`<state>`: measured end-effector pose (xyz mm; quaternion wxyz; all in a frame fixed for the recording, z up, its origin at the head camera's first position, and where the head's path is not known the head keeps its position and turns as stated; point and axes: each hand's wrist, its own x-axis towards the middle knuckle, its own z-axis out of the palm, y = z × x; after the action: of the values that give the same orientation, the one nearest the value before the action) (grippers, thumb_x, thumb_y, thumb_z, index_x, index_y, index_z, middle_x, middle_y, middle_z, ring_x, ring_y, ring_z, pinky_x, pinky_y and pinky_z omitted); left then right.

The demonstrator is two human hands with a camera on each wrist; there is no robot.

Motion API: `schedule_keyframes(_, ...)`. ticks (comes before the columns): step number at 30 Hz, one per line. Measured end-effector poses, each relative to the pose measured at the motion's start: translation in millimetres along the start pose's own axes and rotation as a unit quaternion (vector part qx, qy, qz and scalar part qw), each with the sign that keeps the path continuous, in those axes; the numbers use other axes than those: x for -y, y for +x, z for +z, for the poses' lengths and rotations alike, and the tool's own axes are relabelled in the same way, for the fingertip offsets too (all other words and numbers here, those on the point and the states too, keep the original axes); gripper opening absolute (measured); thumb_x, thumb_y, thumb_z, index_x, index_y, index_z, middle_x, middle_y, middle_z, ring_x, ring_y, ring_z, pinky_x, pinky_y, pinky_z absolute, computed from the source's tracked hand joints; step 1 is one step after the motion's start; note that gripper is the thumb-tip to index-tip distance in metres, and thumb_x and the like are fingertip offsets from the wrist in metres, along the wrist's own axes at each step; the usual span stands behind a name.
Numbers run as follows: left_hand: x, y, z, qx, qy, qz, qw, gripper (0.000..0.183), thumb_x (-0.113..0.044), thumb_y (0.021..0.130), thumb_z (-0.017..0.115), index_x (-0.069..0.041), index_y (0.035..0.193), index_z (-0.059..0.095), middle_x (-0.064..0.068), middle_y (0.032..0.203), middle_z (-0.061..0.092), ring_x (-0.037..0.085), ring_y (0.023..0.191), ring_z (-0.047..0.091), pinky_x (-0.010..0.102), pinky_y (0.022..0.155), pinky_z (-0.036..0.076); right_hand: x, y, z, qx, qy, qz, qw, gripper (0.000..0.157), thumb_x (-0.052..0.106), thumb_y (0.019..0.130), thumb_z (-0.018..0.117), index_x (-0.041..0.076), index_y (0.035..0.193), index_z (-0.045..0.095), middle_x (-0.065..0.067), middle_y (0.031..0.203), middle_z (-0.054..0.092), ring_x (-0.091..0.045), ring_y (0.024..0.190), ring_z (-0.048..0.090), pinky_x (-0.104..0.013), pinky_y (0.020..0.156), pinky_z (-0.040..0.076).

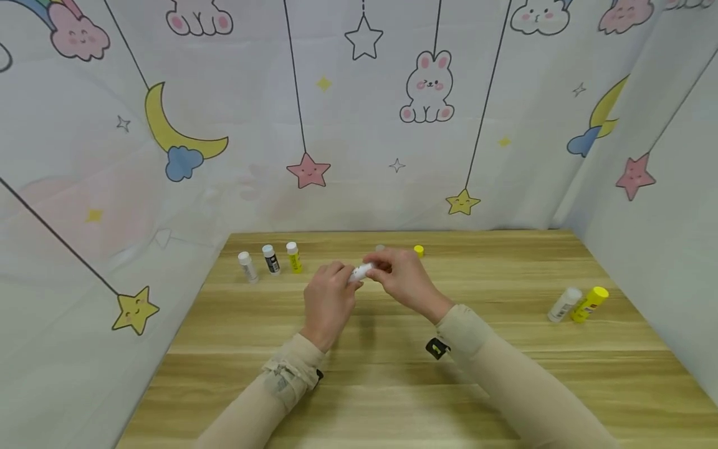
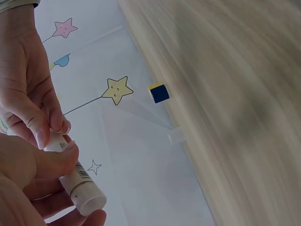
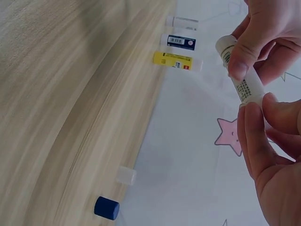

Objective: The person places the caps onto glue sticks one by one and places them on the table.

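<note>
Both hands hold one white glue stick [image 1: 361,272] over the middle of the table. My left hand [image 1: 330,299] grips its barrel, the thumb lying along the printed label in the left wrist view. With thumb and fingertips, my right hand [image 1: 406,280] pinches the other end, covering part of it. Seen from the right wrist, the glue stick [image 3: 247,89] slants between the two hands. Beyond the right hand stand a small cap [image 1: 419,251], yellow in the head view but dark blue in the right wrist view, and a translucent white cap [image 1: 379,248].
At the back left of the wooden table [image 1: 381,399] stand a white glue stick [image 1: 247,268], a dark-labelled one [image 1: 271,259] and a yellow one [image 1: 294,257]. On the right are another white stick [image 1: 564,305] and a yellow one [image 1: 590,304]. A patterned curtain [image 1: 359,125] borders the table.
</note>
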<state>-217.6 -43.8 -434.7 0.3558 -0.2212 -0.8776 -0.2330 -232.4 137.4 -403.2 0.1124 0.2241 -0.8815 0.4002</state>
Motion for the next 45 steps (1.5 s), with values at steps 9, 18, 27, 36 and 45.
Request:
schedule_keyframes(9,4.0,4.2,-2.2,0.074,-0.012,-0.030,0.9967,0.031,-0.020,0.077,0.090,-0.009,0.103,0.077,0.005,0.096,0.069,0.022,0.081,0.066,0.039,0.063,0.056,-7,-3,-2.7,0.004,0.024,0.025,0.999,0.021,0.015,0.092,0.076,0.013,0.113,0.076,0.004,0.104,0.070,-0.013,0.085,0.069,-0.028,0.069,0.058)
schedule_keyframes(18,17.3,5.1,-6.9,0.082,-0.016,-0.098,0.9917,0.042,-0.023,0.078,0.090,-0.010,0.115,0.076,0.006,0.105,0.069,0.024,0.085,0.066,0.041,0.060,0.054,-12,-6,-6.6,-0.019,0.025,0.055,0.998,0.024,0.016,0.090,0.079,0.018,0.113,0.076,0.003,0.109,0.071,-0.013,0.086,0.068,-0.030,0.068,0.058)
schedule_keyframes(27,32.5,5.1,-2.4,0.050,-0.008,-0.133,0.9899,0.032,-0.018,0.082,0.086,-0.009,0.111,0.076,0.009,0.105,0.069,0.025,0.079,0.067,0.041,0.058,0.054,-20,-9,-4.1,-0.006,0.015,0.053,0.998,0.023,0.013,0.089,0.079,0.014,0.112,0.077,0.000,0.110,0.071,-0.012,0.084,0.069,-0.027,0.065,0.057)
schedule_keyframes(36,71.1,12.7,3.7,0.007,0.011,-0.212,0.9772,0.028,-0.012,0.084,0.083,-0.008,0.111,0.076,0.011,0.106,0.067,0.032,0.083,0.066,0.048,0.060,0.054,-23,-15,-7.4,0.010,-0.002,0.053,0.999,0.021,0.010,0.090,0.077,0.012,0.111,0.076,0.000,0.108,0.069,-0.013,0.084,0.068,-0.026,0.065,0.057)
schedule_keyframes(45,90.8,20.7,4.2,-0.019,-0.002,-0.230,0.9731,0.026,-0.009,0.086,0.079,-0.007,0.111,0.074,0.015,0.109,0.067,0.037,0.093,0.064,0.053,0.069,0.054,-28,-21,-12.5,0.018,-0.018,0.055,0.998,0.020,0.008,0.090,0.077,0.011,0.110,0.077,0.001,0.106,0.068,-0.013,0.085,0.068,-0.026,0.069,0.057)
